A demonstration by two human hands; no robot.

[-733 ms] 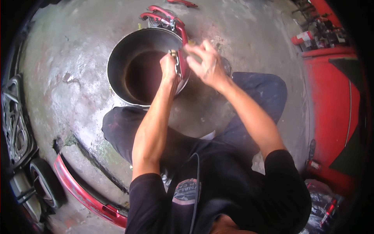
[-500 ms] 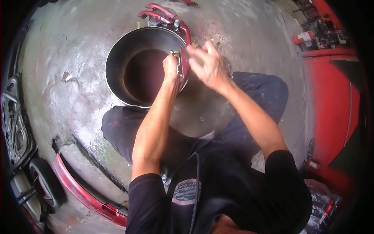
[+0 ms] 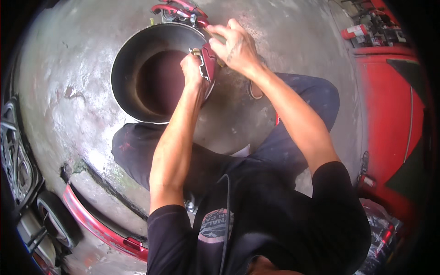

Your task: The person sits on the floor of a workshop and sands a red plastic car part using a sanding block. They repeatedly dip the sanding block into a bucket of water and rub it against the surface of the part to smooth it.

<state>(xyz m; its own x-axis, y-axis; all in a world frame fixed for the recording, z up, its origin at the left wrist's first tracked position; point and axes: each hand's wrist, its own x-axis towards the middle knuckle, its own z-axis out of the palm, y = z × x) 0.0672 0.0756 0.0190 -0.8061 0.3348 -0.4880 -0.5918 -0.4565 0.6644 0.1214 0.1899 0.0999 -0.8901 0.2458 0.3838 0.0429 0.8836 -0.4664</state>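
Note:
Above the right rim of a large dark pot (image 3: 126,68), my left hand (image 3: 191,68) grips a red car door handle (image 3: 209,64) with a metal bracket along its inner side. Reddish-brown liquid seems to lie in the pot. My right hand (image 3: 238,48) is just beyond and right of the handle, with thumb and forefinger pinched together. Something thin and pale seems to be between those fingers, but its kind is unclear. More red door handles (image 3: 181,10) rest at the pot's far side.
Concrete floor (image 3: 78,68) surrounds me. My bent legs (image 3: 300,98) flank the near side of the pot. At the right stands a red car panel (image 3: 387,110), with a red can (image 3: 354,31) beyond it. A red bumper-like strip (image 3: 98,227) and a wheel (image 3: 54,217) lie at the lower left.
The whole view has shifted, so the pot sits farther up and left. My right hand has moved away from the handle's side toward its far end. My left hand keeps its grip.

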